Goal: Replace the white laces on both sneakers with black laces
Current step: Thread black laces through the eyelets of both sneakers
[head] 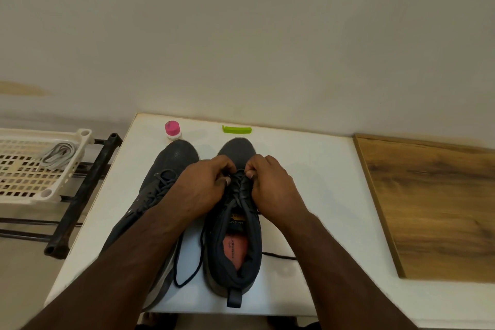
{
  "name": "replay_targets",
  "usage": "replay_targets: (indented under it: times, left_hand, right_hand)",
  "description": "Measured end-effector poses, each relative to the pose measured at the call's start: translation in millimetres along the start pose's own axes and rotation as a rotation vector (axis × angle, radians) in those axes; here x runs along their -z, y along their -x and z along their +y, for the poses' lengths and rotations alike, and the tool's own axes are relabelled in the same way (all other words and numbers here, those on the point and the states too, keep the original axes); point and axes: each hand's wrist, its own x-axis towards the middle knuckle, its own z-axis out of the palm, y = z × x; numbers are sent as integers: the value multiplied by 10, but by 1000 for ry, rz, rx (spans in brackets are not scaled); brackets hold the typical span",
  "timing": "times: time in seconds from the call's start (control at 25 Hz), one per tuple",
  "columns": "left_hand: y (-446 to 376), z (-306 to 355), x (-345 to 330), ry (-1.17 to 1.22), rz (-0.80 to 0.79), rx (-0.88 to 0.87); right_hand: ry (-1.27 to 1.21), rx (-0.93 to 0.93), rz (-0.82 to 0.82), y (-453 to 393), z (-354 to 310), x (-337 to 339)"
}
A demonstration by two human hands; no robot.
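Head view: I see both dark sneakers side by side on the white table (pixel 308 169), toes toward the wall. My left hand (pixel 206 182) and right hand (pixel 270 182) each pinch the black lace (pixel 241 190) over the right sneaker (pixel 235 249); the left sneaker (pixel 160 174) is already laced black. White laces (pixel 57 154) lie in the basket (pixel 32 177), left.

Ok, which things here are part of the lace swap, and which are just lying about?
Part of the job:
- right sneaker, both hands (left, right) working its black lace
- left sneaker, already black-laced
- white laces in the cream basket

Lying about:
- pink-capped bottle
- green clip
- wooden board
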Motion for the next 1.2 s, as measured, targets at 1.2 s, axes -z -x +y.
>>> replay_targets:
  times: [1.2]
  left_hand:
    - [-52,-55,-17,46,22,58]
  right_hand:
    - [-233,-76,-74,6,77,115]
